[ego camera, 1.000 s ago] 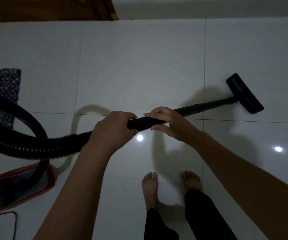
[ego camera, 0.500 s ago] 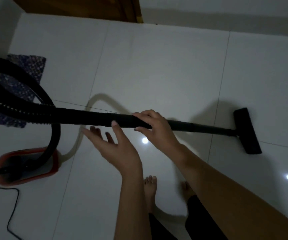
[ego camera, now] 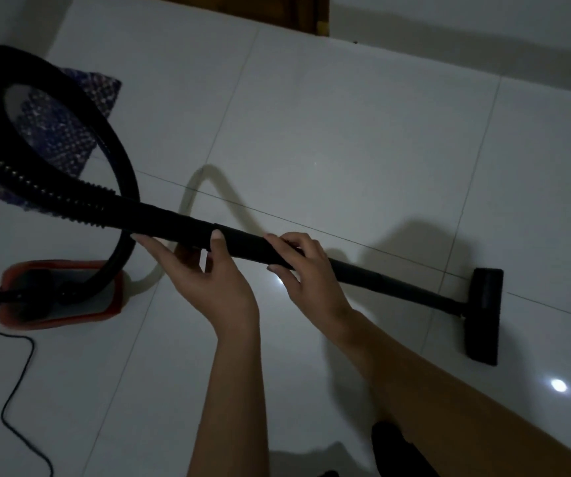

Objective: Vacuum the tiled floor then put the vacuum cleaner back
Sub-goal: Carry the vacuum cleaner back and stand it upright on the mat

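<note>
Closest in, the left hand cradles the black plastic vacuum wand from below, fingers nearly straight, taking its weight, while the right hand grips it overhand to steer; beyond, its flat black nozzle sits on the white tiled floor

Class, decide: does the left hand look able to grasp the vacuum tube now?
Probably yes: the left hand lies open right under the vacuum tube, thumb against it, nothing between; the right hand grips further along.
</note>
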`<state>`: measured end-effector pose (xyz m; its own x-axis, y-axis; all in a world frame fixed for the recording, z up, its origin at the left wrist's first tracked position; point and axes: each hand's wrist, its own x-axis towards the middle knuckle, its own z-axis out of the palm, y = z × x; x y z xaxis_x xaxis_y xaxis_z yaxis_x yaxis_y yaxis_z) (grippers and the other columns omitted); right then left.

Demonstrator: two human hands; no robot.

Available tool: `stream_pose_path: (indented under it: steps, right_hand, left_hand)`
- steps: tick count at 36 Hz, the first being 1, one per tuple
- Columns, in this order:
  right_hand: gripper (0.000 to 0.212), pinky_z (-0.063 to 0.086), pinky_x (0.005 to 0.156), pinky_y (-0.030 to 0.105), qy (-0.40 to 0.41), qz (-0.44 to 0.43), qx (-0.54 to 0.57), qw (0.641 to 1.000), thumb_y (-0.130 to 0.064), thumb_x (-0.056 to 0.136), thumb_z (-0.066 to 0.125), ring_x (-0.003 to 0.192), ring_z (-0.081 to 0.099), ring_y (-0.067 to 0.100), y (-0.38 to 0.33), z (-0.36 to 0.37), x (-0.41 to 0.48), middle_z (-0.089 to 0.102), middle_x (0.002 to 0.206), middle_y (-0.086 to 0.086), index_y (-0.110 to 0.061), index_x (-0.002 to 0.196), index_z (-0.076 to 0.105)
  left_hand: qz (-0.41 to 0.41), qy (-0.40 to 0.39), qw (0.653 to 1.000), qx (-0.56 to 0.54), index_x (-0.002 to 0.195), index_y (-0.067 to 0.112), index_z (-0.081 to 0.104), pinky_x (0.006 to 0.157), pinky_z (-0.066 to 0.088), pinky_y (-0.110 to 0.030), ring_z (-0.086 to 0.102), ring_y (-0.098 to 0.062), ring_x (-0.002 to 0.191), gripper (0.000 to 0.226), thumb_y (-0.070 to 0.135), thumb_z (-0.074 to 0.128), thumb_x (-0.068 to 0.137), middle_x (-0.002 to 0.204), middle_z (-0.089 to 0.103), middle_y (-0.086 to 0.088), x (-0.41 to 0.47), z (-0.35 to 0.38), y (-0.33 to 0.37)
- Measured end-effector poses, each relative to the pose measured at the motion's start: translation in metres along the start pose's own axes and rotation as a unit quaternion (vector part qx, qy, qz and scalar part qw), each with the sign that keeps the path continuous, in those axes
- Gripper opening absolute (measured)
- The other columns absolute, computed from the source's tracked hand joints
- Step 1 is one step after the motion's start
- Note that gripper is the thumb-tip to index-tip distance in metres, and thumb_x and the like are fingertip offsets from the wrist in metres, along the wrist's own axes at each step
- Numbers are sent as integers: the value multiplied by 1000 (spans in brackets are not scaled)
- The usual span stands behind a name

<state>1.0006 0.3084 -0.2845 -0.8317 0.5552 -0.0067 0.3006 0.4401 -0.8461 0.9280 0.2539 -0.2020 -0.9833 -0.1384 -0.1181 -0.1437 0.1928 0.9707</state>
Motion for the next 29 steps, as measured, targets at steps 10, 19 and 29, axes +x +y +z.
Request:
stream_pose_path:
  steps: [10,19,29]
  right_hand:
    - [51,44,97,19,-12,-38,16,999,-5,91,56,109,50,17,-81,106,12,51,121,6,-17,140,47]
    - [49,47,87,30,3,-86,-81,993,-20,92,43,101,58,23,-159,243,26,60,116,8,-20,142,40]
    - [55,53,73,41,-95,-145,-61,983,-47,99,27,87,60,23,-217,373,59,60,109,9,-21,148,29]
  left_hand:
    - [21,-34,998,-39,151,29,4,79,48,-5,57,-21,116,88,1,59,88,135,51,-20,104,-100,5]
    - [7,-67,992,-107,151,30,8,94,49,-25,61,8,81,87,-2,59,88,94,59,10,226,-225,2]
    - [-12,-50,992,-115,149,38,13,106,42,-49,60,-25,114,88,-1,61,87,124,60,-16,352,-339,-12]
